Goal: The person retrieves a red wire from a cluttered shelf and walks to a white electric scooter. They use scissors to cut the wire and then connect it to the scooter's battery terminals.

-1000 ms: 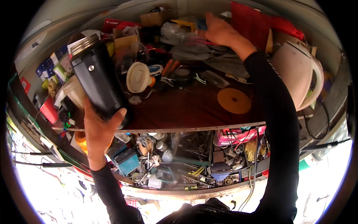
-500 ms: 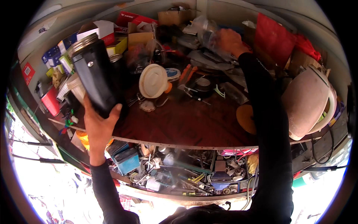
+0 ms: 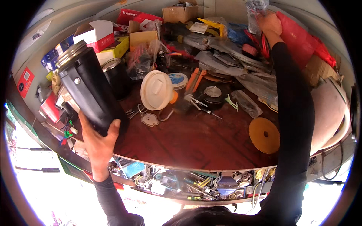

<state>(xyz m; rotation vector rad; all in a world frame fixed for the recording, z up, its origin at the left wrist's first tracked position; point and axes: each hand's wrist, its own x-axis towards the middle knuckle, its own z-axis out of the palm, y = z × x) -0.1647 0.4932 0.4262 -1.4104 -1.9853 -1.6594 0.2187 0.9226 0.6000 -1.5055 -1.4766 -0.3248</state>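
Observation:
My left hand [image 3: 98, 145] is closed round the lower part of a large black thermos flask [image 3: 90, 90]. The flask leans to the left, its lid off and its silvery mouth uncovered. At the far right back, my right hand [image 3: 270, 23] grips a clear plastic bag [image 3: 255, 14], raised beside a red sheet [image 3: 296, 39]. What the bag holds is too unclear to name. Just right of the flask stands a dark cup with a metal rim [image 3: 116, 77]. A white round lid [image 3: 155, 90] leans against a small tub [image 3: 178, 80] on the dark red tabletop [image 3: 188, 141].
Several cardboard boxes [image 3: 143, 39] line the back left. Grey plastic packets [image 3: 241, 56] are heaped at the back. An orange-brown disc [image 3: 264, 135] and a pale electric kettle [image 3: 329, 113] are at the right. Below the table edge, a shelf holds jumbled tools [image 3: 200, 184].
My right hand has moved right and farther back, lifting the clear bag off the heap and uncovering yellow and blue packets. The left hand keeps its hold on the flask. The view has shifted.

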